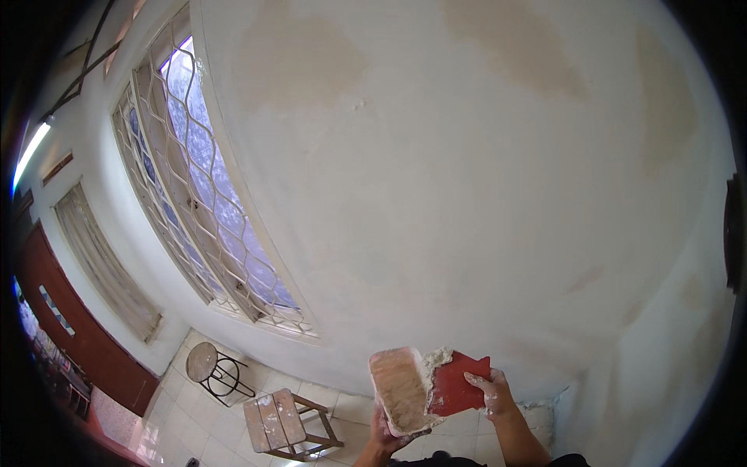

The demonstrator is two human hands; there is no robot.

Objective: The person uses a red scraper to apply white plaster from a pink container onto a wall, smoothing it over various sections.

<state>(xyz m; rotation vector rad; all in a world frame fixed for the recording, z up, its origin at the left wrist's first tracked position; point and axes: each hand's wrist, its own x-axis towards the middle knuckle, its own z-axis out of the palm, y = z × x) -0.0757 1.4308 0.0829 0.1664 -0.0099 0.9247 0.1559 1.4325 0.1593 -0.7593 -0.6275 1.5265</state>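
My left hand is closed around the lower left side of a shallow rectangular tray, holding it up from below. Tan and whitish putty coats the tray's inside. In my right hand is a flat red plastic scraper, gripped with thumb on top. Its left edge carries a thick band of pale putty and lies over the tray's right rim. White smears mark the fingers of my right hand.
The white wall ahead has tan patches. A grilled window is at left. A wooden stool and a round stool stand on the tiled floor. A red-brown door is at far left.
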